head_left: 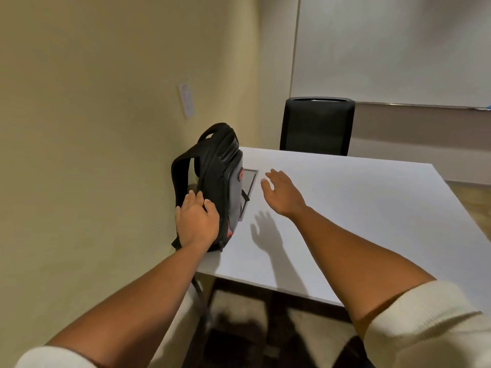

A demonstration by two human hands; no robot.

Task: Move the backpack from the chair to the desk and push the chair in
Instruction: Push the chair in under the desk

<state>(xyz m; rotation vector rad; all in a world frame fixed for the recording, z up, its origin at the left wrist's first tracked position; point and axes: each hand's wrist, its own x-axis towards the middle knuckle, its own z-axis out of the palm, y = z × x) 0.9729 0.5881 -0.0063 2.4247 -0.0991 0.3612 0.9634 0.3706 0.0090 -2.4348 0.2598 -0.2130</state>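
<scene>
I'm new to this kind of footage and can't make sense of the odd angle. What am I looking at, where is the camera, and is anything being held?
There is no machine here: a person wears one wide-angle camera on the head, looking forward and down, so both arms reach in from the bottom of the picture. A white desk stands in a room corner. On its left edge, by the wall, a black and grey backpack stands upright, partly over a grey panel set in the desktop. The left hand rests open on the backpack's near side, with no closed grip. The right hand hovers open above the desk, holding nothing. A black chair stands at the far side.
</scene>
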